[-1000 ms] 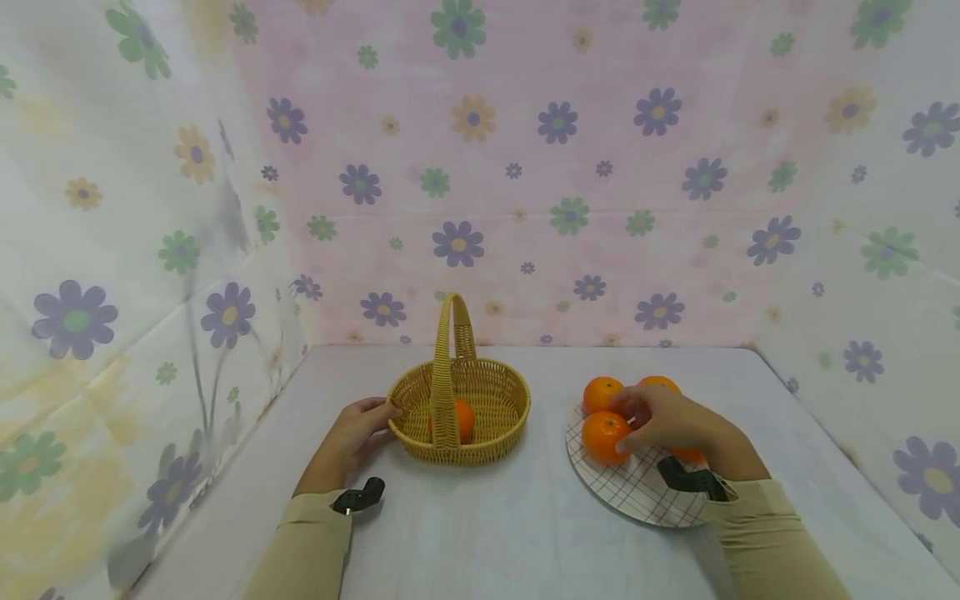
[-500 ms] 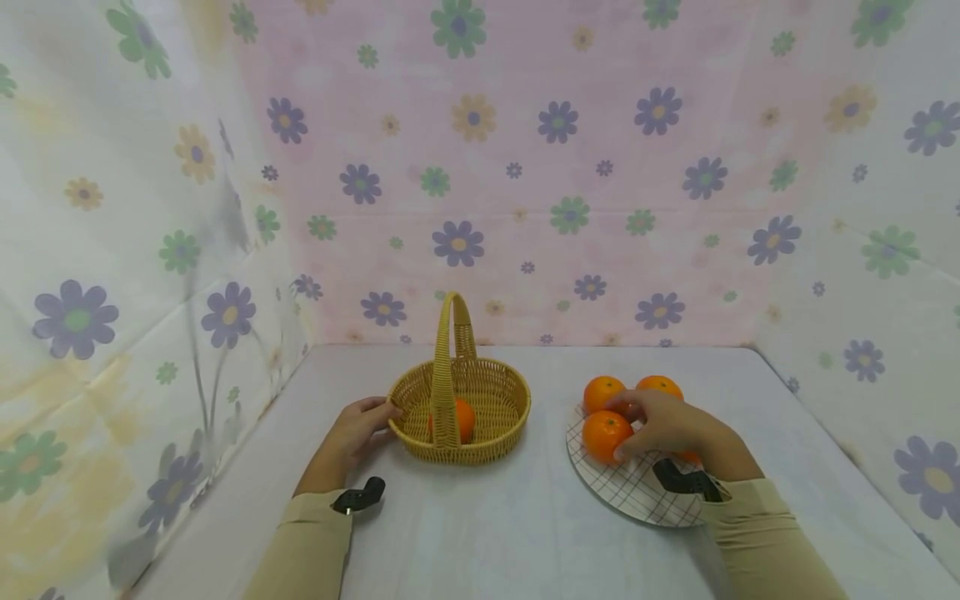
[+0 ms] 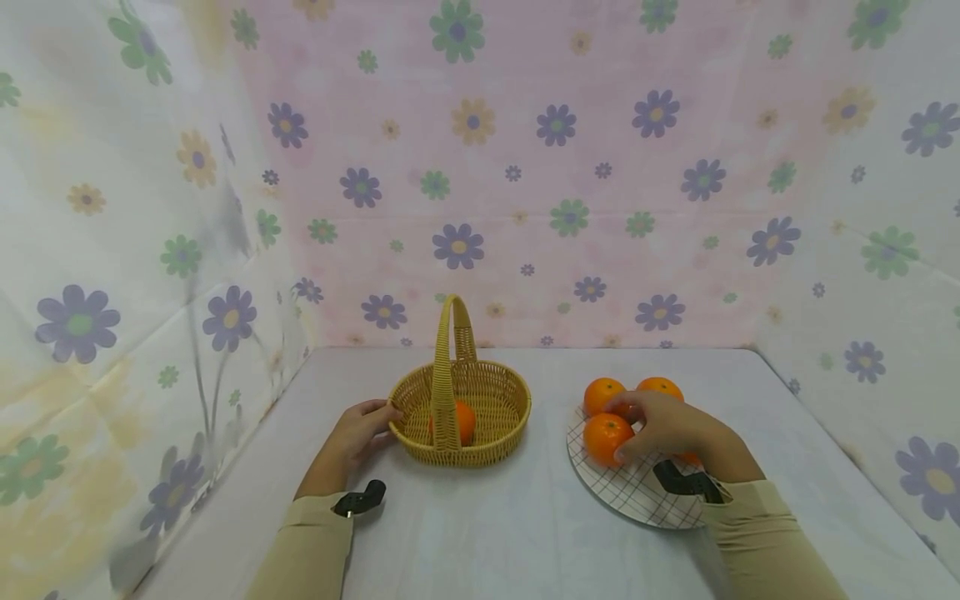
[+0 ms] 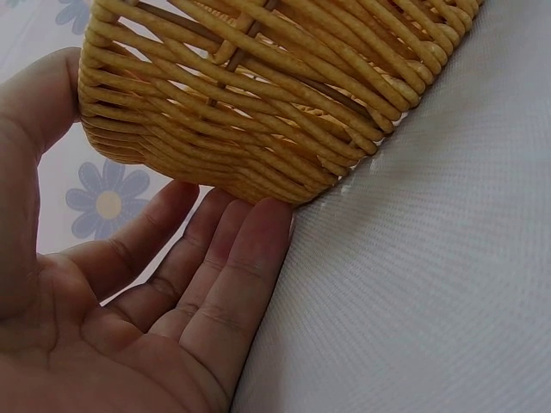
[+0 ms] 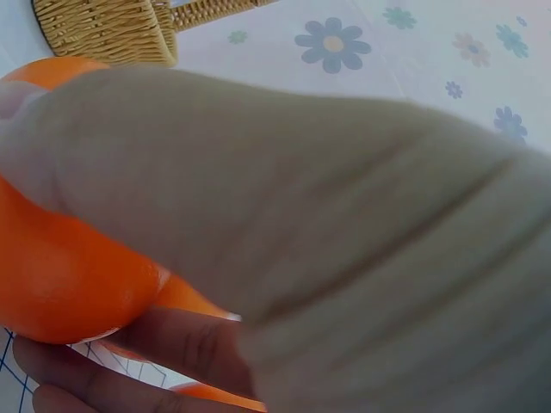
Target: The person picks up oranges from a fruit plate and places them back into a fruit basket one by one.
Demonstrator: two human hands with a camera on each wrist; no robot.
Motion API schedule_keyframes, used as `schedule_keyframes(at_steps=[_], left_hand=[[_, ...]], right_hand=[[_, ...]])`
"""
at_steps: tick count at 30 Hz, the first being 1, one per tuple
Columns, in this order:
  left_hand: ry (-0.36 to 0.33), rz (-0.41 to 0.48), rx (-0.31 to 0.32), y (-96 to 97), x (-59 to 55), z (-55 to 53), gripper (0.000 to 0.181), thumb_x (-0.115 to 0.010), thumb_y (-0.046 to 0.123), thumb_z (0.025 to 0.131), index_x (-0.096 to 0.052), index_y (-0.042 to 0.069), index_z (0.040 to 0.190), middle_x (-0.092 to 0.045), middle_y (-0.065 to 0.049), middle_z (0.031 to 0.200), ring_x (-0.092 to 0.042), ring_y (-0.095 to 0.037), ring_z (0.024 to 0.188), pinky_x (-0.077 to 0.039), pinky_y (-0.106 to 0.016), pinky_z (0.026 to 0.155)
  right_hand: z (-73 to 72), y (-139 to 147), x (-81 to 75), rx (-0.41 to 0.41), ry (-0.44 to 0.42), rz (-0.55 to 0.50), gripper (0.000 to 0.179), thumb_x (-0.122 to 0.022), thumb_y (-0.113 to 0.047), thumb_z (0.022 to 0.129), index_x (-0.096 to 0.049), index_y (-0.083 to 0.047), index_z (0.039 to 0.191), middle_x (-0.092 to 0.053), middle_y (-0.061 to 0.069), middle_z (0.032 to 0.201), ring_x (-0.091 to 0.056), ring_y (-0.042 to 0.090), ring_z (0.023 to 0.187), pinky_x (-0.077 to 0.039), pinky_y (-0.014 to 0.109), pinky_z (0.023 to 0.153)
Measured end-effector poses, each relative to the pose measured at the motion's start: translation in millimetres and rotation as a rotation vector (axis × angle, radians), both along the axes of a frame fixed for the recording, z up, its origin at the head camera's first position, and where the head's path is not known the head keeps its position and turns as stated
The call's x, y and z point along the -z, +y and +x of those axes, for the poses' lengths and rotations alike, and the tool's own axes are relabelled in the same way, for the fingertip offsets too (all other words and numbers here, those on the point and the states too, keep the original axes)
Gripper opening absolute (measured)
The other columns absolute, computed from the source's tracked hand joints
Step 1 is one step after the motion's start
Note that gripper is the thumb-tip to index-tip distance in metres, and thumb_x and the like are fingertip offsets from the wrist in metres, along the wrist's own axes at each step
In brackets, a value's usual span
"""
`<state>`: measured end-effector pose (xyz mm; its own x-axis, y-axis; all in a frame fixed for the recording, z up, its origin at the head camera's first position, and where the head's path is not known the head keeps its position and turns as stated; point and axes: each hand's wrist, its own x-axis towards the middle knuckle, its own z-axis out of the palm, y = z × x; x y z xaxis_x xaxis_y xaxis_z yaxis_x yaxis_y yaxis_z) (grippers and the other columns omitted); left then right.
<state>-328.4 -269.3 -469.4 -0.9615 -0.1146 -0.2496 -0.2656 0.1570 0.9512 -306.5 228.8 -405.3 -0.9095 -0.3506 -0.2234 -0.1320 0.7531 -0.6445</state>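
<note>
While upright, basket (image 3: pixel 487 453) around orange (image 3: pixel 466 423).

On my feed, the white table (image 3: pixel 480 533) runs back to the flowered wall (image 3: pixel 517 275). Directly on it I see the basket (image 3: pixel 480 455), upright, and, well apart on the right, the checked plate (image 3: pixel 621 498).
</note>
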Motion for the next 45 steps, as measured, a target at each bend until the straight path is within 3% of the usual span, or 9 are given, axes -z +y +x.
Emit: schedule_keyframes(at_steps=[13, 28, 38, 45], left_hand=[[0.004, -0.009, 0.005, -1.4, -0.5, 1.1, 0.058, -0.069, 0.026, 0.092, -0.054, 0.002, 0.142, -0.058, -0.018, 0.142, -0.059, -0.029, 0.127, -0.054, -0.043, 0.109], [-0.005, -0.022, 0.0, -1.0, 0.4, 2.2, 0.061, -0.07, 0.028, 0.092, -0.052, 0.002, 0.144, -0.057, -0.018, 0.144, -0.058, -0.031, 0.129, -0.05, -0.047, 0.113], [0.005, -0.017, 0.002, -1.2, 0.9, 2.3, 0.06, -0.071, 0.028, 0.091, -0.054, 0.002, 0.142, -0.057, -0.017, 0.142, -0.059, -0.029, 0.126, -0.052, -0.044, 0.11], [0.01, -0.006, 0.003, -1.2, 1.6, 1.8, 0.059, -0.071, 0.028, 0.092, -0.054, 0.002, 0.142, -0.058, -0.017, 0.142, -0.059, -0.028, 0.126, -0.052, -0.044, 0.111]], right_hand=[[0.8, 1.4, -1.4, -0.055, 0.044, -0.047, 0.071, -0.092, -0.039, 0.072, -0.062, -0.024, 0.135, -0.069, 0.003, 0.128, -0.061, 0.024, 0.118, -0.052, 0.056, 0.104], [1.6, 2.3, -5.4, -0.11, 0.08, -0.132, 0.065, -0.088, -0.035, 0.079, -0.058, -0.021, 0.134, -0.068, 0.009, 0.132, -0.064, 0.027, 0.104, -0.058, 0.04, 0.088], [1.6, 1.1, -8.8, -0.133, 0.115, -0.19, 0.062, -0.086, -0.032, 0.082, -0.057, -0.02, 0.135, -0.068, 0.011, 0.127, -0.07, 0.026, 0.096, -0.06, 0.042, 0.088], [1.3, -2.2, -8.8, -0.061, 0.177, -0.169, 0.064, -0.087, -0.042, 0.08, -0.057, -0.031, 0.136, -0.065, 0.008, 0.129, -0.069, 0.026, 0.103, -0.06, 0.045, 0.091]])
